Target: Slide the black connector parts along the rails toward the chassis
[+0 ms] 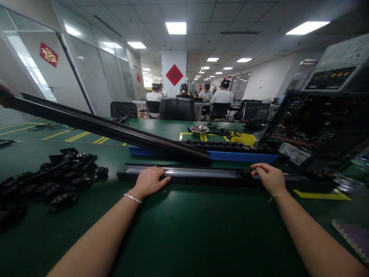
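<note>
The long black channel (pixel 198 181) lies left to right across the green table (pixel 187 234), directly in front of the person, its pale inner strip facing up; the left hand (pixel 152 179) rests over its left part, loose rather than clenched, thumb spread away from the fingers and pointing right; the right hand (pixel 269 177) is farther right along the same channel, fingers curled, the tips at a small dark piece (pixel 245 172) in the channel; I cannot tell whether they pinch that piece or only touch it. A bracelet circles each wrist.

Just beyond the channel, a second black rail (pixel 115 131) slants down from the far left toward the middle, its lower right end in front of a blue tray (pixel 242 156); at its raised end, on the left edge of the view, there seems to be another person's hand (pixel 5 95), too dark to read its grip; black parts (pixel 219 146) line the tray.

A loose pile of small black pieces (pixel 69 173) covers the left of the table; on the far side stand a metal bowl (pixel 198 130) and a yellow bin (pixel 243 139); at right is an open black housing (pixel 325 127); well beyond, people in white tops (pixel 221 96) sit at other tables.
</note>
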